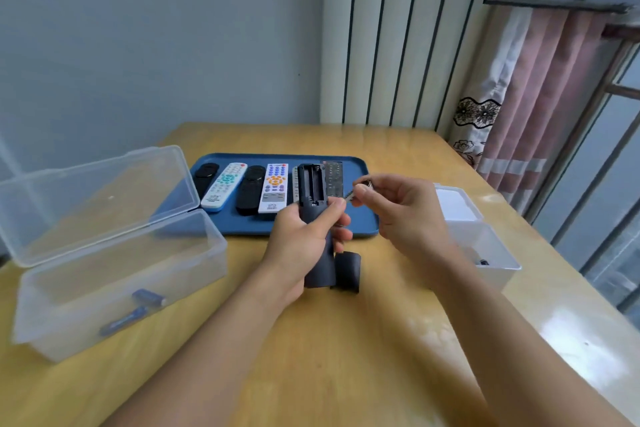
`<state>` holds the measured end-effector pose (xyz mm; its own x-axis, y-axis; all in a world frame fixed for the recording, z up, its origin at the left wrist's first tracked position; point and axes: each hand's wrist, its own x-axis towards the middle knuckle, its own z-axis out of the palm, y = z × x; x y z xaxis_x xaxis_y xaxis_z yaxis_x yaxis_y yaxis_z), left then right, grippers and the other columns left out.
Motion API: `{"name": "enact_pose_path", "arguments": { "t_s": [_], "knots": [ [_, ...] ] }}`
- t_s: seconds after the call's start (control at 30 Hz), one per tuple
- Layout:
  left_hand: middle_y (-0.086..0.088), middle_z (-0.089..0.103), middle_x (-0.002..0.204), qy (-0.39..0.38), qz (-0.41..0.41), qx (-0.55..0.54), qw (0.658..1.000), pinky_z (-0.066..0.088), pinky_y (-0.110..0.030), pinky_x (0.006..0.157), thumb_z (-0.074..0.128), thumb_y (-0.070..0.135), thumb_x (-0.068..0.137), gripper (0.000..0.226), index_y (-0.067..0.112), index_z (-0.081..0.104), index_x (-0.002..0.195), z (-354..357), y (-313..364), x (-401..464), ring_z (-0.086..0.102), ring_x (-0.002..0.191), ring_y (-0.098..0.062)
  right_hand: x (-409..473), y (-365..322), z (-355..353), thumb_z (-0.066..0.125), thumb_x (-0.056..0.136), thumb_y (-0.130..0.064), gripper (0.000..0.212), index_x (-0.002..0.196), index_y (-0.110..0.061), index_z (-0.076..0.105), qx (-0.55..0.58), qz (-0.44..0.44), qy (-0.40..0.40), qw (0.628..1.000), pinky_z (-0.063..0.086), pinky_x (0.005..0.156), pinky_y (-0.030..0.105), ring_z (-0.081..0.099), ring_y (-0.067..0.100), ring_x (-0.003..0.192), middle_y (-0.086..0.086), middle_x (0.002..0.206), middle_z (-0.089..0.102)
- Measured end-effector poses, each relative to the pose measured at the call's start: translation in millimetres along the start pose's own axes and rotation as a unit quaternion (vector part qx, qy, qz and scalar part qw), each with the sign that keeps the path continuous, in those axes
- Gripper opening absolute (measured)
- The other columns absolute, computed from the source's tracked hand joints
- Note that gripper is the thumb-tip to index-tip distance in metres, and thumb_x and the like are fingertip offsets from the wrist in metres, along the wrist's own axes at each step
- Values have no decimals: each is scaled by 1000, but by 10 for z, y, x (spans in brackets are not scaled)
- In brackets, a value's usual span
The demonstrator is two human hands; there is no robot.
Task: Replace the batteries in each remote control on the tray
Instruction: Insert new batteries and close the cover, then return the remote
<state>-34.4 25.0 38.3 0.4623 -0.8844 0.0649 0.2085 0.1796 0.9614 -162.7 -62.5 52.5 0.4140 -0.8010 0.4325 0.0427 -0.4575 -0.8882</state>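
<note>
Gripping a dark remote [313, 218] back-side up, the left hand [304, 246] wraps its lower body; battery bay open and empty, raised over the near edge of the blue tray [360, 218]. Right hand [398, 208]: fingertips pinching a small battery [349, 197] just beside the bay. Detached battery cover [347, 272]: on the wooden table [311, 357], touching the remote's lower end. Tray: six further remotes side by side. Left: clear lidded box [104, 253], lid up, two batteries [138, 308] inside. Right: white box [485, 246], contents unclear.
</note>
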Motion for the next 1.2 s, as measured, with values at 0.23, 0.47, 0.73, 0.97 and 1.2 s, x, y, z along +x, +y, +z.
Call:
{"name": "enact_pose_path", "arguments": {
  "t_s": [0.23,0.47,0.73,0.97,1.2],
  "knots": [
    [-2,68,76,-101,-39,24,994,53,-30,48,66,26,98,23,16,57,117,-61,-67,-2,64,56,-20,-7,-44,34,71,92,-14,7,89,-20,73,-7,-55,68,996,56,71,23,71,12,74,3,79,75],
    [-5,63,83,-145,1,71,987,50,-33,46,47,27,108,13,18,51,115,15,-145,-70,58,53,-24,-111,-36,107,76,87,-11,10,87,-20,72,-92,-88,81,989,40,59,8,54,-2,54,-15,71,69],
    [-9,61,80,-138,19,83,987,44,-29,41,38,23,111,19,9,49,107,50,-167,-105,52,46,-24,-124,4,161,78,83,-5,8,85,-13,78,-156,-135,77,976,37,61,3,57,-10,64,-13,77,61],
    [-8,60,78,-137,25,107,984,46,-30,43,37,23,111,20,9,50,104,41,-103,-79,52,49,-22,10,3,37,41,106,-17,20,105,-21,61,-94,-10,140,986,39,53,16,46,1,51,-11,65,57],
    [-11,57,78,-157,20,104,982,45,-29,41,37,22,111,22,4,50,117,47,-86,-111,51,49,-22,-20,-46,24,59,95,-49,37,79,-22,78,191,279,-138,931,48,52,26,48,14,47,-2,57,55]
  ]
}}
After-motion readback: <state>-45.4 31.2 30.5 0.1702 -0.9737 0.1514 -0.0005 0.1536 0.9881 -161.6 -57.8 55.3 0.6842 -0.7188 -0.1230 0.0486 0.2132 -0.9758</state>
